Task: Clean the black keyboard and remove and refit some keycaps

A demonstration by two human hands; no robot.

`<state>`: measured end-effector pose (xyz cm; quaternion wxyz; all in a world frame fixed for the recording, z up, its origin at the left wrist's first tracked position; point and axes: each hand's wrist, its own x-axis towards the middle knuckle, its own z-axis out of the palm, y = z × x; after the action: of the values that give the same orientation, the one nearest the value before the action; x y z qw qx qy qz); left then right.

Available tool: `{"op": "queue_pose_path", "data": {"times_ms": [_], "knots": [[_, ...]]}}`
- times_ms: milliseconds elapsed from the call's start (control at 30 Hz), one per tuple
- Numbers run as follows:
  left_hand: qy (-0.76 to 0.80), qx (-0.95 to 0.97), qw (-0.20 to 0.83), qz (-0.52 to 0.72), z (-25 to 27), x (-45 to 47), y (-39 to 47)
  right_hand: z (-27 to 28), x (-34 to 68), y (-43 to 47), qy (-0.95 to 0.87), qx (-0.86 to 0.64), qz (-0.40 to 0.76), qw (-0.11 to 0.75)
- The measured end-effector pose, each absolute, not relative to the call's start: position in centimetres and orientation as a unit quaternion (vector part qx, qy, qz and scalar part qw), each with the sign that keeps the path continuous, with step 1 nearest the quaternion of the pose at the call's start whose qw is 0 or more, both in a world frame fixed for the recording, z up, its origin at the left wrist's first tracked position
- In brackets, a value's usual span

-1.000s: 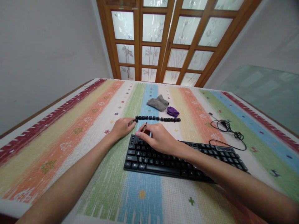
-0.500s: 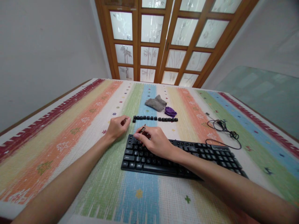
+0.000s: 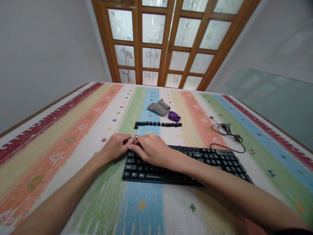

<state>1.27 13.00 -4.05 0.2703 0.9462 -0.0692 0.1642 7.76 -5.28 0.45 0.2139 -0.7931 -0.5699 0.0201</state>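
Observation:
A black keyboard (image 3: 166,176) lies before me, its upper left part covered by my hands. My right hand (image 3: 155,150) is closed over that part, gripping a small shiny metal tool (image 3: 135,139) between thumb and fingers; its exact kind is unclear. Beside the keyboard's upper left corner, my left hand (image 3: 116,146) is closed, its fingertips meeting those of my right hand. Whatever the left fingers pinch is hidden. Just beyond the hands, several loose black keycaps (image 3: 155,123) stand in a row, with one more below the left end.
Behind the keycaps lie a grey cloth (image 3: 158,107) and a purple cloth (image 3: 174,116). A coiled black cable (image 3: 226,130) rests right of them, running to the keyboard. A striped tablecloth (image 3: 80,143) covers the table. Glazed wooden doors (image 3: 168,49) stand at the back.
My left hand has moved down from near the keycap row to the keyboard's corner. My right hand has shifted slightly left with the metal tool, and the two hands now touch.

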Motion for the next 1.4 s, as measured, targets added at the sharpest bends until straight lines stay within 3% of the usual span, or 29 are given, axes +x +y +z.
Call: {"op": "queue_pose_path", "data": {"times_ms": [133, 367, 700, 933, 1400], "knots": [[-0.107, 0.952, 0.249, 0.144, -5.2, 1.2, 14.0, 0.9, 8.5, -4.6, -0.562, -0.804, 0.015, 0.196], [-0.112, 0.956, 0.223, 0.154, -5.6, 1.2, 13.9, 1.2, 10.1, -3.9, -0.531, -0.791, 0.107, 0.285], [-0.117, 0.956, 0.227, 0.143, -5.3, 1.2, 13.8, 1.3, 10.3, -3.6, -0.520, -0.783, 0.132, 0.315], [-0.104, 0.958, 0.210, 0.167, -5.2, 1.2, 13.4, -0.9, 12.0, -3.6, -0.426, -0.753, 0.274, 0.420], [-0.117, 0.907, 0.330, 0.232, -3.6, 0.0, 11.7, 0.6, 12.2, -6.1, -0.451, -0.713, 0.188, 0.502]]}}
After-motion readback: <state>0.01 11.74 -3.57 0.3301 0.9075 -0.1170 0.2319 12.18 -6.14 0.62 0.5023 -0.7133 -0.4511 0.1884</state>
